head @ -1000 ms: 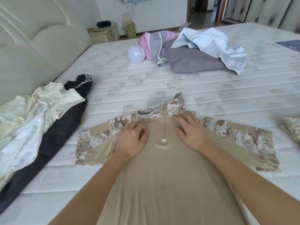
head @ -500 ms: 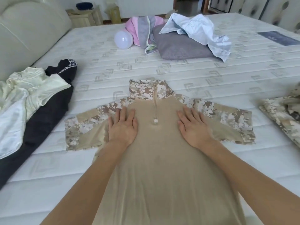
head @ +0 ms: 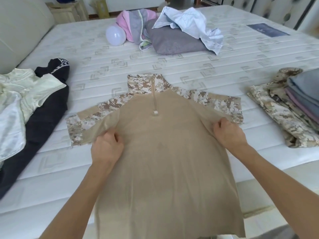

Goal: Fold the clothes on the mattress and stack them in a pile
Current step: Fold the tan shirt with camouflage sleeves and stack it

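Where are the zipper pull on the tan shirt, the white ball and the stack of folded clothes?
zipper pull (head: 155, 113): head view, on the small pale tab at the zip's lower end.
white ball (head: 115, 35): head view, on its round front.
stack of folded clothes (head: 306, 94): head view, on the grey top layers.

Bare mattress (head: 215, 69) runs as a band across mid-frame, between shirt (head: 160, 152) collar and the heap at top centre: grey pillow (head: 174, 42), white cloth (head: 189, 23), pink garment (head: 127, 25), white bulb (head: 115, 35).

Left edge blocked by black garment (head: 39, 118) and pale clothes (head: 22, 94); narrow strip of mattress between these and shirt's sleeve.

Right edge blocked by folded pile (head: 300, 99) on camouflage garment (head: 279, 116); open gap between it and the other sleeve.
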